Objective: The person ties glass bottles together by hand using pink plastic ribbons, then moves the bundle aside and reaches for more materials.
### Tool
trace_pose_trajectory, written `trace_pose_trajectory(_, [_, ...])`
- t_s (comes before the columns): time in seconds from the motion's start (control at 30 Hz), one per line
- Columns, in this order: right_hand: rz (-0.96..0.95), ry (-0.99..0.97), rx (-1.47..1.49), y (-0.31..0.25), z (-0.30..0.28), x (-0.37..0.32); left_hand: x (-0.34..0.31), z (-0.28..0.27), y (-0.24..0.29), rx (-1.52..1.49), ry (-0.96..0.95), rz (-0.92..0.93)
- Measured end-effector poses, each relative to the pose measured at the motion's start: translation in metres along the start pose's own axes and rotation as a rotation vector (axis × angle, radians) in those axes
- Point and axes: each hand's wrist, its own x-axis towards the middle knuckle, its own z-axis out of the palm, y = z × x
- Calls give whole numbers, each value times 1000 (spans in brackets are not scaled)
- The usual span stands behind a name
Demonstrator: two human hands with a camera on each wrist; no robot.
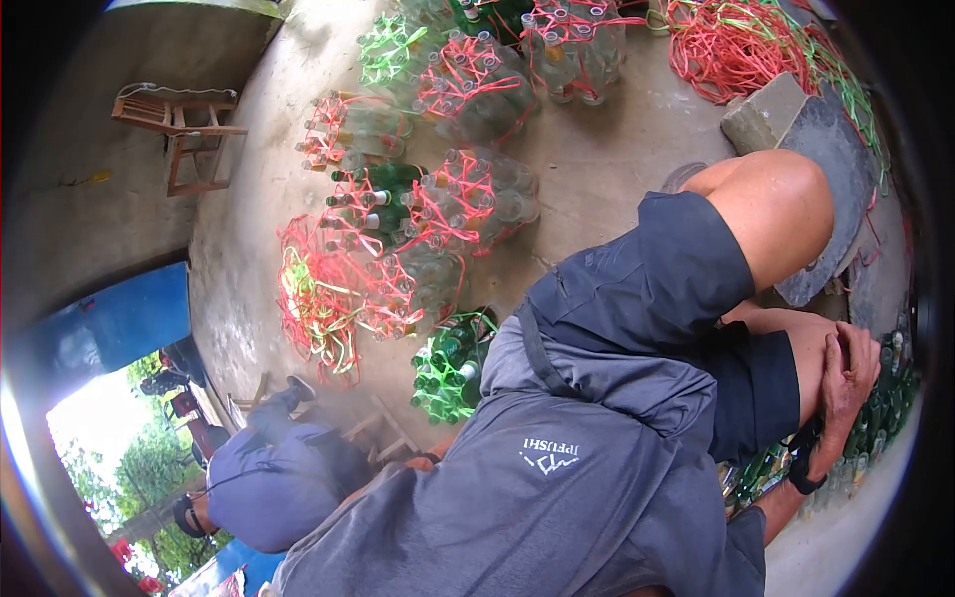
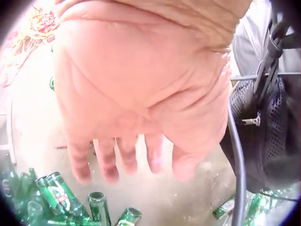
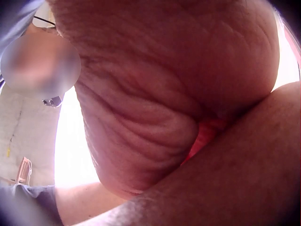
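My right hand rests on my bare knee, its fingers relaxed over the skin. A black band circles that wrist. In the right wrist view its palm lies against the leg. My left hand holds nothing; its palm faces the camera and the fingers point down, nearly straight. Below the fingertips in that view lie loose green glass bottles. A black mesh bag hangs beside the thumb side of the hand. In the head view my shirt hides most of the left arm.
Bundles of clear bottles and green bottles, tied with red or green string, stand on the concrete floor. Heaps of red string lie about. A wooden chair is by the wall. Another person in blue sits nearby.
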Motion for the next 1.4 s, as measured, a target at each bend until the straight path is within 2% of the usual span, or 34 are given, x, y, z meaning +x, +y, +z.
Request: trace_pose_trajectory(1.4, [-46, 42, -17, 1, 4, -6, 23, 14, 0, -107, 49, 130])
